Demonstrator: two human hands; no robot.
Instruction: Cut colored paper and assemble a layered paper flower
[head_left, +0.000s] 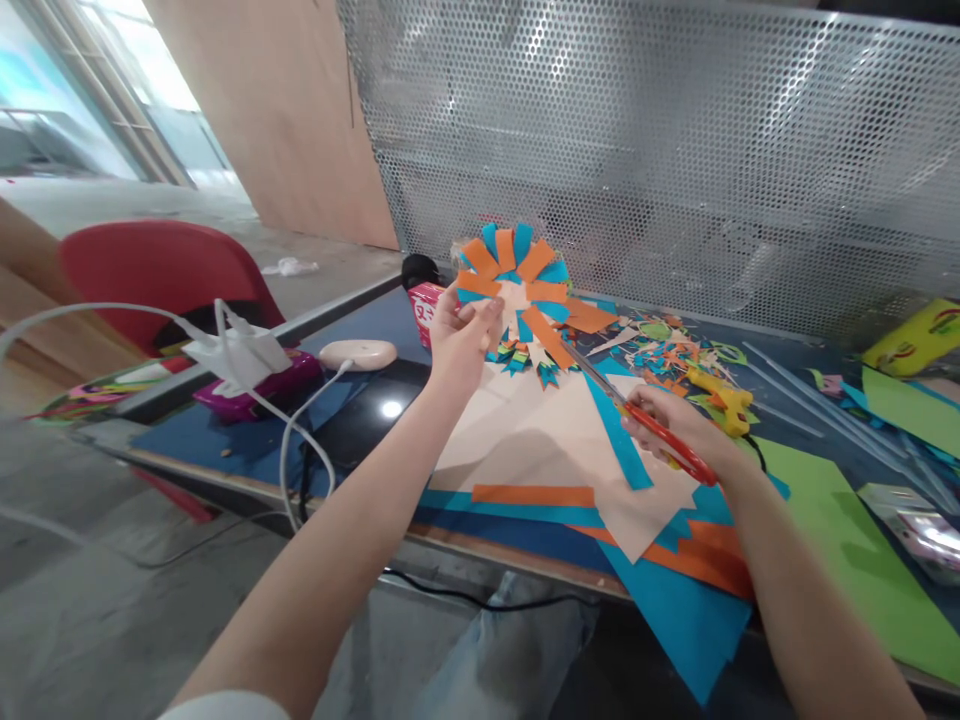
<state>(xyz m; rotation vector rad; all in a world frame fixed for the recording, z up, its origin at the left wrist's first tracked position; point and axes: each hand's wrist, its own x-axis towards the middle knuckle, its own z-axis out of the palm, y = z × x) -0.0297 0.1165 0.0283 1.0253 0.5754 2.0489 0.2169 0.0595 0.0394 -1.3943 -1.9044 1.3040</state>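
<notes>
My left hand [466, 325] pinches the left side of a round paper flower [495, 258], made of orange and blue strips around a pale centre. The flower is held up above the table. In my right hand [664, 415] are scissors [667, 440] with red handles; their blades point left toward an orange strip [549, 338] at the flower's lower right. Whether the blades touch that strip I cannot tell. Beneath both hands lie cream paper sheets [517, 430], with a long blue strip [619, 430] and an orange strip [532, 495] on them.
A yellow glue gun [720, 398] lies right of a pile of paper scraps [660, 350]. Green sheets [840, 530] cover the right side. A black tablet-like slab [367, 415], white power strip [244, 355] and cables are at left. A perforated metal panel [675, 150] stands behind.
</notes>
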